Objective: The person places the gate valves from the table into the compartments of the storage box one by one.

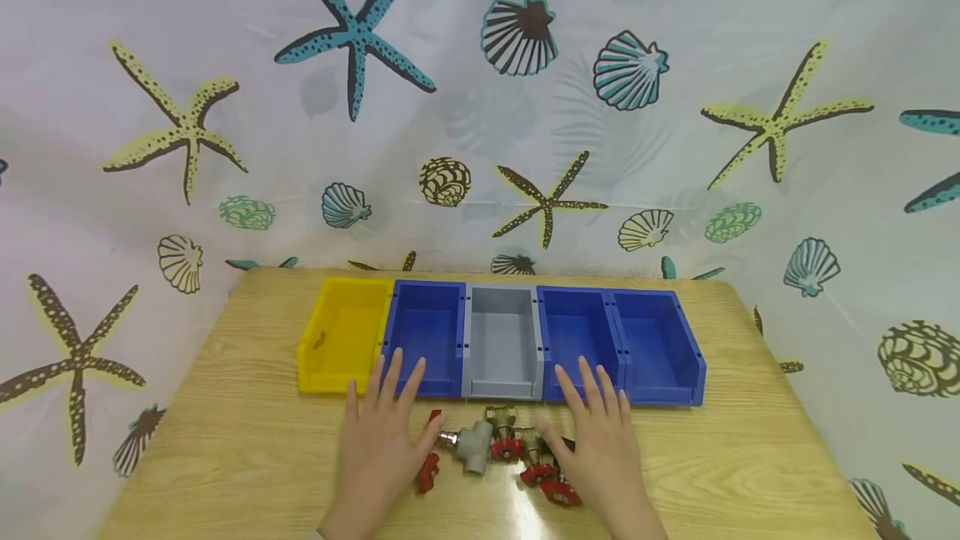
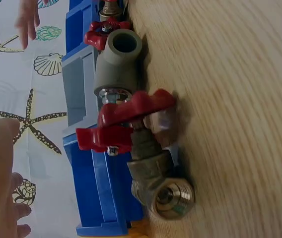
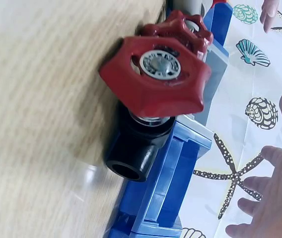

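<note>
My left hand (image 1: pixel 382 440) is spread with straight fingers above the table, at the left end of a cluster of valves. My right hand (image 1: pixel 600 448) spreads likewise at the right end. Neither holds anything. Between them lie a grey plastic valve (image 1: pixel 474 445), a brass valve (image 1: pixel 501 417) with a red handwheel, and another brass valve (image 1: pixel 529 438). A red handwheel (image 1: pixel 427 473) shows beside the left thumb; in the left wrist view it belongs to a brass valve (image 2: pixel 151 166). Partly hidden by the right hand is a black valve (image 3: pixel 133 153) with a red handwheel (image 3: pixel 156 74).
Behind the valves stands a joined row of bins: a yellow bin (image 1: pixel 345 382), a blue bin (image 1: pixel 427 298), a grey bin (image 1: pixel 502 390), then two more blue bins (image 1: pixel 663 396). The wooden table (image 1: pixel 750 457) meets a patterned curtain (image 1: pixel 465 107) at the back and sides.
</note>
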A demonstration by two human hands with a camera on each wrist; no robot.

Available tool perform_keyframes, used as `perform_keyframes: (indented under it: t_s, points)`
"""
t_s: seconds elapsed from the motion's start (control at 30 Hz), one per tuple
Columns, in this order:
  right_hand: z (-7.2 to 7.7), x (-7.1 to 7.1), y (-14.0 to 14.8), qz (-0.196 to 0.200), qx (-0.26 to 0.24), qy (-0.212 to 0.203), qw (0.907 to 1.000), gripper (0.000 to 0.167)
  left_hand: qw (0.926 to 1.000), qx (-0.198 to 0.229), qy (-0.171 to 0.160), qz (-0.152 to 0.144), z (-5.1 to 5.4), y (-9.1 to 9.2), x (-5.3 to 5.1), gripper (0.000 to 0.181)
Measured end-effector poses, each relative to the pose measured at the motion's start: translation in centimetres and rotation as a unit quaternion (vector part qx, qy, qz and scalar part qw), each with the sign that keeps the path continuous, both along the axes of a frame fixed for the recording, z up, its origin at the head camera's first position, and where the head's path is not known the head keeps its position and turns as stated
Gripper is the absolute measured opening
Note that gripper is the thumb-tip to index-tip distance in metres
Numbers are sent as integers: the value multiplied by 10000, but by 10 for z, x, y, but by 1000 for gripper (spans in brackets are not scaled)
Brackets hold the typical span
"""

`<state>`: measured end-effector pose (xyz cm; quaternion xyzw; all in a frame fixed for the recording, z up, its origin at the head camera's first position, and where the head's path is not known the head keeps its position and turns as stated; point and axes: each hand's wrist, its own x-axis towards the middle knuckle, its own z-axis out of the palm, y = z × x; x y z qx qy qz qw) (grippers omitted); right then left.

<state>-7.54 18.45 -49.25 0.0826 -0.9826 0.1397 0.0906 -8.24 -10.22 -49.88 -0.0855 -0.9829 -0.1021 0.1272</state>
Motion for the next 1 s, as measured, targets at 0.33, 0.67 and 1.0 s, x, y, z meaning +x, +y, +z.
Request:
perform_keyframes:
  t_s: [0.33,0.67,1.0]
  points:
    - [0,13,-2,269,-171,431,9986,73,9998,-110,-85,-135,1,-22,-6,72]
    - [-1,22,-1,444,-278,743,9959,72,9995,105,171,-226,-11,-52,-12,57]
    - [-4,26,-1,740,-487,1298,9876,67,9992,233,146,-307,-22,-79,-24,49]
